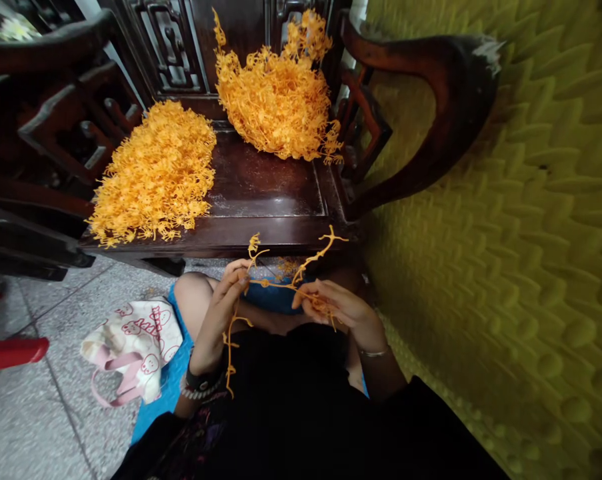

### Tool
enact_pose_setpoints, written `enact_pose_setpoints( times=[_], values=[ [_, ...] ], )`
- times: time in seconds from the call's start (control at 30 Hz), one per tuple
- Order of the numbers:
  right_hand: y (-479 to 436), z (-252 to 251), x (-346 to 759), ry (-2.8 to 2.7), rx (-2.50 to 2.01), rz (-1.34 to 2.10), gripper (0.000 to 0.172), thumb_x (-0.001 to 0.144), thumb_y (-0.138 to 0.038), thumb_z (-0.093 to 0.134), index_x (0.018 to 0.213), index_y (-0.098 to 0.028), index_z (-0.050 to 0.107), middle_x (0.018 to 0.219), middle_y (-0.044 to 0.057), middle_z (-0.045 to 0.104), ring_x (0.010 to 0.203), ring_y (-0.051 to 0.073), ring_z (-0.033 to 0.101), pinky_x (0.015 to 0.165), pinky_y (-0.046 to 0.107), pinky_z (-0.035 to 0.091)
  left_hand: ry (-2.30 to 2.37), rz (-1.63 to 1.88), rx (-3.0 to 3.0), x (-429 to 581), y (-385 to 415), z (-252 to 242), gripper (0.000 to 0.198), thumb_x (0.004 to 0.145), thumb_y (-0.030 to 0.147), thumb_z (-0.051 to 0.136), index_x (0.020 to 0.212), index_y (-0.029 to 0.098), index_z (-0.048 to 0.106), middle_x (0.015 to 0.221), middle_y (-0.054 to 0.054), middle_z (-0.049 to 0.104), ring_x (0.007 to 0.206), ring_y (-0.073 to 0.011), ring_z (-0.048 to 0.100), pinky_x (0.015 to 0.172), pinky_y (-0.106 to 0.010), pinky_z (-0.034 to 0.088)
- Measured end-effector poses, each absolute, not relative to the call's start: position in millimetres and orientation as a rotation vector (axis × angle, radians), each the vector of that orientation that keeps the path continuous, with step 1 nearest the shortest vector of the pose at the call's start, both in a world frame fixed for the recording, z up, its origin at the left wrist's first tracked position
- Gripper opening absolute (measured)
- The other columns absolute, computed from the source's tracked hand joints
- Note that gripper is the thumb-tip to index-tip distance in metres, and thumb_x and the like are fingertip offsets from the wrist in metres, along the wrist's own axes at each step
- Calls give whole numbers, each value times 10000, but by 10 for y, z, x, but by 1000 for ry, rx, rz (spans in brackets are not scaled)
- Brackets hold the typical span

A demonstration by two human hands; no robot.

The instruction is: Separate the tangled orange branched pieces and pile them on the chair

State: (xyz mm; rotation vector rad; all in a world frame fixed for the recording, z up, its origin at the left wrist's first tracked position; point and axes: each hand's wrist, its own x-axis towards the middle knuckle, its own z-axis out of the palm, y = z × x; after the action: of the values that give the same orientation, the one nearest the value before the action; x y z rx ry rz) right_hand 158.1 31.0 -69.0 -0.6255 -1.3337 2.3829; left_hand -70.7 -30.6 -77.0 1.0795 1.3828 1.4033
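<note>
My left hand point(229, 293) pinches a thin, knobbly orange plastic stem between thumb and fingers. One part of the stem hangs below this hand, and a small flower-like tip sticks up above it. A thin orange strand point(275, 285) runs across the gap to my right hand point(338, 301), which is closed on the other end of the branching stem. A side branch point(322, 255) rises from it towards the chair. Some orange bits show beneath my right fingers, partly hidden. Both hands are above my lap, in front of the seat.
On the dark wooden chair seat point(265, 180) lie two heaps of orange plastic pieces, one left point(155, 177) and one at the back right point(278, 100). A textured yellow-green wall point(505, 267) stands close on the right. A white cloth bag point(148, 333) lies on the left by a blue mat point(161, 403).
</note>
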Motion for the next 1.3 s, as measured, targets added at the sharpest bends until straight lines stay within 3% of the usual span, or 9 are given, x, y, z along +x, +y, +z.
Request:
enact_pose_setpoints(
  times=[0.13, 0.23, 0.43, 0.63, 0.77, 0.93, 1.07, 1.17, 1.3],
  values=[
    [296, -708, 1590, -1169, -493, 2358, 456, 831, -395, 650, 1216, -172, 549, 755, 7, 611, 530, 64, 505, 454, 162, 390, 1477, 1512, 1173, -773, -387, -779, 290, 851, 361, 591, 625, 187, 536, 1200, -33, 541, 1169, -221, 479, 1048, -338, 335],
    [305, -742, 1585, -1086, -306, 2288, 424, 766, -425, 710, 1098, -189, 592, 864, 35, 625, 585, 79, 540, 451, 165, 431, 1480, 1586, 1198, -782, -443, -792, 260, 842, 330, 625, 635, 183, 572, 1325, -32, 496, 1279, -241, 424, 1123, -395, 273],
    [277, -772, 1552, -1086, -78, 2102, 915, 432, -580, 850, 1209, -223, 525, 936, 67, 643, 636, 138, 610, 419, 190, 452, 1094, 1548, 970, -679, -544, -831, 233, 862, 290, 604, 657, 179, 586, 1402, -34, 470, 1311, -277, 442, 1145, -496, 288],
    [132, -580, 1390, -1145, -563, 1873, 272, 803, -399, 682, 947, -180, 611, 580, -21, 569, 452, 103, 523, 450, 220, 410, 741, 1628, 685, -603, -566, -924, 247, 811, 295, 629, 599, 176, 587, 1376, -7, 508, 1305, -334, 447, 1085, -558, 367],
    [104, -531, 1258, -1080, -558, 1838, 291, 818, -451, 646, 896, -172, 619, 520, -47, 472, 463, 96, 434, 472, 234, 337, 663, 1636, 574, -569, -553, -933, 275, 783, 314, 641, 561, 179, 550, 1273, -30, 595, 1237, -323, 517, 1062, -553, 386],
    [71, -568, 1102, -910, -631, 1931, 293, 789, -363, 696, 713, -195, 468, 543, -84, 329, 464, 66, 298, 471, 224, 249, 690, 1649, 596, -546, -546, -981, 304, 735, 326, 711, 560, 187, 506, 1137, -42, 646, 1072, -232, 614, 1006, -411, 467],
    [45, -607, 1030, -954, -764, 1938, 422, 798, -416, 674, 606, -195, 370, 525, -85, 283, 459, 65, 243, 455, 234, 209, 700, 1705, 513, -562, -533, -996, 206, 708, 262, 755, 816, 225, 584, 950, -11, 640, 789, -136, 627, 855, -341, 539],
    [59, -613, 1041, -1034, -904, 1891, 512, 816, -518, 617, 540, -197, 330, 487, -84, 246, 433, 63, 222, 429, 241, 175, 794, 1728, 480, -592, -506, -981, 379, 735, 260, 749, 1071, 268, 576, 820, 32, 570, 587, -61, 508, 689, -232, 528],
    [114, -603, 1124, -1169, -974, 1849, 568, 824, -577, 569, 482, -197, 322, 450, -75, 252, 402, 61, 231, 416, 252, 160, 1131, 1688, 659, -669, -448, -980, 230, 875, 396, 591, 970, 196, 654, 682, 23, 506, 581, -69, 507, 584, -183, 460]
  ],
)
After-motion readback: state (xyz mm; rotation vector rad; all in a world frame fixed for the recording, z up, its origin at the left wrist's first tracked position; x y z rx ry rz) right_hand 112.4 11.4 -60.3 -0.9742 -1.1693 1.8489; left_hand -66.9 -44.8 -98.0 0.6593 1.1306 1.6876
